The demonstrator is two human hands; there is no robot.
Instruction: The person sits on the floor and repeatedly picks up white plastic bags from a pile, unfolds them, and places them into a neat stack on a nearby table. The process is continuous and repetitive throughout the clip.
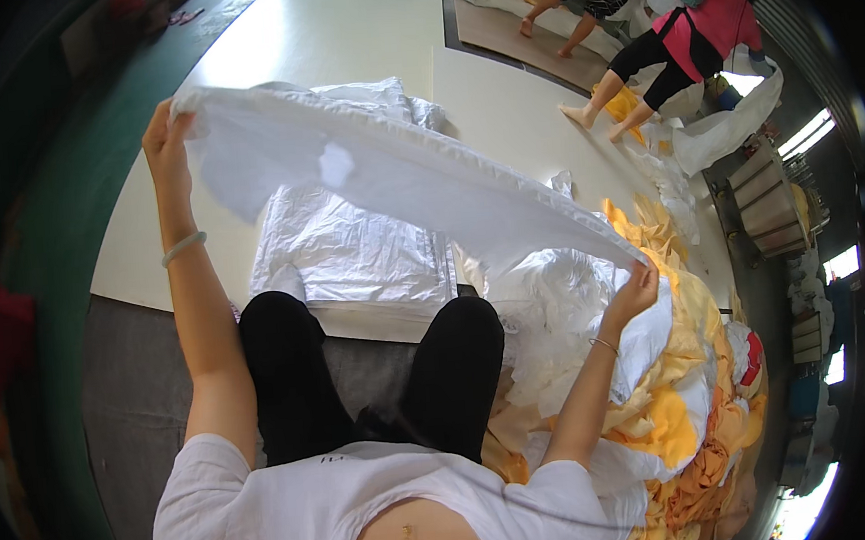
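Stretched between my raised hands is a white cloth [426, 172], its long hemmed edge sloping down from left to right. My left hand [167, 130] grips one corner at the upper left. At the lower right, my right hand [636, 292] pinches the other end. The cloth's lower part hangs loose and blurred in the air. Under it, in front of my knees, lies a stack of folded white fabric [363, 252] with a creased surface, partly hidden by the raised cloth.
A large heap of crumpled yellow and orange cloth [680, 373] mixed with white cloth [547, 299] lies to my right. The pale board surface [496, 100] extends ahead. A person in a pink top [716, 17] bends over cloth at the upper right, beside another person's legs [587, 3].
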